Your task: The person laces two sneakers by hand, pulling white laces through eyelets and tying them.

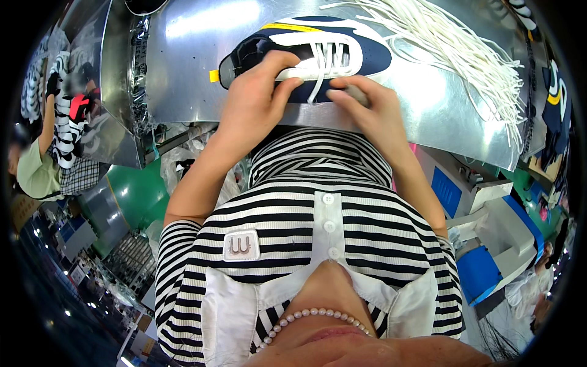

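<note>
A navy sneaker with white panels and a yellow stripe lies on its side on a shiny metal table. My left hand rests on the shoe's near side, thumb pressed along the white lace panel. My right hand pinches a white lace end hanging from the eyelets; the fingers seem to also hold a small grey object, unclear. White laces run through the shoe's eyelets.
A thick bundle of loose white shoelaces fans across the table's far right. Blue and white boxes stand at my right. At the far left another person handles shoes. A green drum sits lower left.
</note>
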### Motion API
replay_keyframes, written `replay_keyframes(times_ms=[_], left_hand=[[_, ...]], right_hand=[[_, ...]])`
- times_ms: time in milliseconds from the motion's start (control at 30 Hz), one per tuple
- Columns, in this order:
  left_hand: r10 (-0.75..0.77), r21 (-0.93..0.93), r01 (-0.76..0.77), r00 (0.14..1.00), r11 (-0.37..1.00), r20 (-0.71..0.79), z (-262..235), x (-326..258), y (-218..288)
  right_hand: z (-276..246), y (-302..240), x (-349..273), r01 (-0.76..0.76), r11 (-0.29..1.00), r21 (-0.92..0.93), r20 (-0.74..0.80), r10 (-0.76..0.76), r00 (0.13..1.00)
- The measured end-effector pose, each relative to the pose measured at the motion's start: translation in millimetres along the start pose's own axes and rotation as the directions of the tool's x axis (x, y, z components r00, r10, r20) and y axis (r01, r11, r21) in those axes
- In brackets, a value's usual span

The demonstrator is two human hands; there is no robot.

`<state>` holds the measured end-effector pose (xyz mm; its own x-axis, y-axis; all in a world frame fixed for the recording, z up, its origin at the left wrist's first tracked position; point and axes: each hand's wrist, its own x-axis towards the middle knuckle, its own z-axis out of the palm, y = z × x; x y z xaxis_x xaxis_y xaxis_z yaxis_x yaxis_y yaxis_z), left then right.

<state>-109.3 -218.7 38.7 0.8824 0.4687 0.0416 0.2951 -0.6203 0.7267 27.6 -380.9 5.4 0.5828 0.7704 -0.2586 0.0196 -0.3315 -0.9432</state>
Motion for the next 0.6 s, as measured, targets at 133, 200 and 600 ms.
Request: replay_keyframes(times_ms=[133, 200, 600], left_hand=[[0.078, 0.062, -0.076, 0.996, 0.995, -0.042, 6.7, 3.4, -7.7], [0.030, 0.037, -0.029, 0.999, 0.999, -0.023, 3.3, 3.9, -6.8], [-0.052, 0.089, 0.054, 0.998, 0.995, -0.029, 11.9, 5.9, -1.2]], right_hand=[[25.1, 12.9, 18.0, 0.099, 0.995, -0.016, -0.047, -0.100, 0.994], [29.5, 8.7, 16.1, 0.100, 0.980, 0.174, -0.066, -0.090, 0.994], [24.2, 1.1, 25.2, 0.213, 0.968, 0.132, -0.108, -0.199, 0.974]])
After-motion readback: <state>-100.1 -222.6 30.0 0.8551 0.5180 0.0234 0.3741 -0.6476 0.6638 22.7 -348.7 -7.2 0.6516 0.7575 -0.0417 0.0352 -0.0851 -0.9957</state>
